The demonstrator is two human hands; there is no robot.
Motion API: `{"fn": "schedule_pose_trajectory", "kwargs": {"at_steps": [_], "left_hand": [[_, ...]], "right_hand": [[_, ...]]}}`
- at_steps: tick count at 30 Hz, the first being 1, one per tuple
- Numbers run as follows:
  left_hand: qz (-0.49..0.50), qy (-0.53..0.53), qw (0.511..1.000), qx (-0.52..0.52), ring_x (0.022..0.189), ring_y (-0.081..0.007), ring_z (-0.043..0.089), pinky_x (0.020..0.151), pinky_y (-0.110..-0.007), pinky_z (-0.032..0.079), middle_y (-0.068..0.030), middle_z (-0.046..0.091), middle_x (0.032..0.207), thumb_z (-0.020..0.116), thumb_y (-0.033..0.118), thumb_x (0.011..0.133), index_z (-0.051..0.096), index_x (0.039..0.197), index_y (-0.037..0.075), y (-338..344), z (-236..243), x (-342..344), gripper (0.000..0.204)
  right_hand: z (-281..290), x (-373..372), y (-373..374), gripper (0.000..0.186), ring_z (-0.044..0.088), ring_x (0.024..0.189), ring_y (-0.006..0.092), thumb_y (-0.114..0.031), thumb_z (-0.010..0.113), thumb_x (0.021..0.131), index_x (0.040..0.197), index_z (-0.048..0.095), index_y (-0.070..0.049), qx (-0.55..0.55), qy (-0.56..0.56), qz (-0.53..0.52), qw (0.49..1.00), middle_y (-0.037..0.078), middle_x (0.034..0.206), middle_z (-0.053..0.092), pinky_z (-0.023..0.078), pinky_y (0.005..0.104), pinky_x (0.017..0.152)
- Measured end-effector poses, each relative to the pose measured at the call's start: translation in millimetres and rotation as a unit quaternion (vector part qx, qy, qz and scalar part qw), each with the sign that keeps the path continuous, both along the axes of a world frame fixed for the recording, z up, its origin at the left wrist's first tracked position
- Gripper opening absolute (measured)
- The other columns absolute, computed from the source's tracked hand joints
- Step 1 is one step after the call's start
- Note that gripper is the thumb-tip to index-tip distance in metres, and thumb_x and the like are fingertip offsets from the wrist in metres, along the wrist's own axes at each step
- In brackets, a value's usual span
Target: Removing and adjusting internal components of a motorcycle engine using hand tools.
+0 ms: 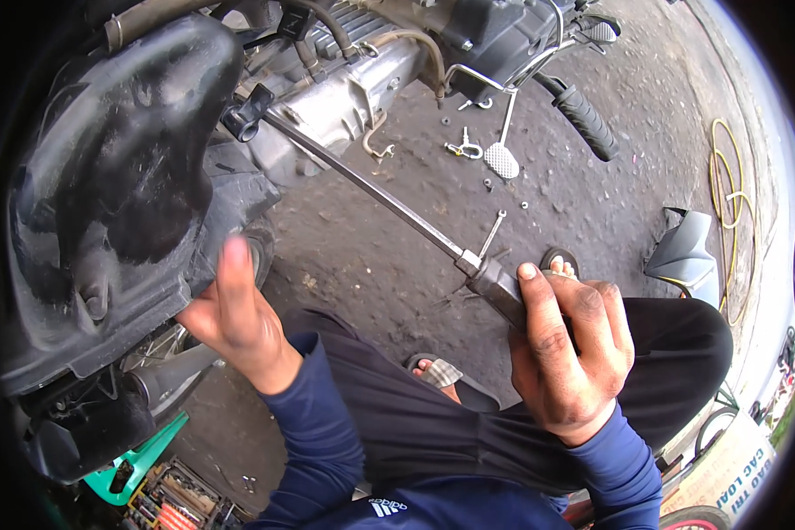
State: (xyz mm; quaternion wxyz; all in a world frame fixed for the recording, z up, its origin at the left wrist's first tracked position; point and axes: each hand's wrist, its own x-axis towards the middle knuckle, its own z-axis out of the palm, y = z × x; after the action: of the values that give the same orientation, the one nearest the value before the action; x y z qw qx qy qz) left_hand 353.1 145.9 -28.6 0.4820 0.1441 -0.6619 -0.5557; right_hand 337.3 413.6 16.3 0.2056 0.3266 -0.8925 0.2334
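My right hand (574,353) is wrapped round the dark handle of a long screwdriver (380,201). Its steel shaft runs up and to the left, with the far end at a small black fitting (249,113) on a motorbike; whether the tip touches it I cannot tell. My left hand (247,327) is at the lower edge of a large scuffed black plastic mudguard (141,150). Its thumb is stretched up, away from the panel, and the other fingers are partly hidden at the edge. Beyond the fitting lies the silver engine casing (327,110).
On the dark ground are a small spanner (495,231), keys on a ring (465,146) and several nuts. A footrest or pedal pad (502,162) and a rubber handgrip (587,119) jut out. A grey body panel (683,252) and yellow hose (718,168) lie right; a toolbox (177,499) sits lower left.
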Motion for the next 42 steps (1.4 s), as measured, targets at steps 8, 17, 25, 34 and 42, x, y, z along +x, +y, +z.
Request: {"fn": "schedule_pose_trajectory", "kwargs": {"at_steps": [8, 17, 25, 34, 42], "left_hand": [[0.053, 0.014, 0.996, 0.071, 0.092, -0.0158, 0.069, 0.080, -0.030, 0.053, -0.0102, 0.073, 0.106, 0.076, 0.003, 0.089, 0.074, 0.093, -0.008, 0.3, 3.6, -15.2, 0.012], [0.059, -0.008, 0.996, 0.068, 0.099, -0.0179, 0.069, 0.084, -0.033, 0.054, -0.0119, 0.073, 0.108, 0.076, 0.006, 0.089, 0.075, 0.093, -0.007, -3.5, -0.9, -8.4, 0.014], [0.074, -0.032, 0.996, -0.046, 0.103, -0.0212, 0.068, 0.087, -0.037, 0.055, -0.0151, 0.072, 0.112, 0.071, 0.005, 0.091, 0.073, 0.100, -0.008, -4.1, -6.1, -3.8, 0.016], [0.058, 0.009, 0.997, 0.048, 0.102, -0.0198, 0.065, 0.091, -0.040, 0.054, -0.0119, 0.070, 0.104, 0.073, 0.009, 0.091, 0.074, 0.091, -0.006, -9.2, -10.5, -2.0, 0.015], [-0.180, -0.112, 0.862, 0.461, 0.097, -0.0288, 0.069, 0.089, -0.046, 0.057, -0.0194, 0.068, 0.115, 0.051, 0.033, 0.108, 0.056, 0.130, -0.001, 66.3, 2.2, 19.1, 0.041]], "right_hand": [[15.3, -7.0, 4.0, 0.054, 0.060, 0.067, 0.0250, -0.002, 0.078, 0.065, 0.118, 0.072, 0.000, -0.131, -0.266, -0.010, 0.955, 0.009, 0.081, 0.061, 0.049, 0.0351, 0.061], [5.4, -4.4, 4.6, 0.059, 0.060, 0.063, 0.0143, -0.014, 0.073, 0.061, 0.119, 0.075, -0.002, -0.004, -0.059, 0.060, 0.996, 0.008, 0.084, 0.061, 0.049, 0.0264, 0.051], [13.5, -8.2, 4.2, 0.058, 0.066, 0.061, 0.0249, 0.005, 0.081, 0.068, 0.125, 0.069, 0.003, -0.077, -0.226, 0.064, 0.969, 0.016, 0.087, 0.066, 0.053, 0.0312, 0.056], [13.8, -6.8, 2.1, 0.053, 0.061, 0.059, 0.0261, 0.006, 0.079, 0.073, 0.124, 0.068, 0.004, -0.139, -0.291, 0.054, 0.945, 0.014, 0.082, 0.061, 0.052, 0.0298, 0.062], [27.5, 22.9, 29.5, 0.054, 0.067, 0.064, 0.0291, 0.002, 0.073, 0.069, 0.122, 0.069, 0.006, -0.104, -0.263, 0.038, 0.958, 0.018, 0.089, 0.066, 0.054, 0.0320, 0.060]]}}
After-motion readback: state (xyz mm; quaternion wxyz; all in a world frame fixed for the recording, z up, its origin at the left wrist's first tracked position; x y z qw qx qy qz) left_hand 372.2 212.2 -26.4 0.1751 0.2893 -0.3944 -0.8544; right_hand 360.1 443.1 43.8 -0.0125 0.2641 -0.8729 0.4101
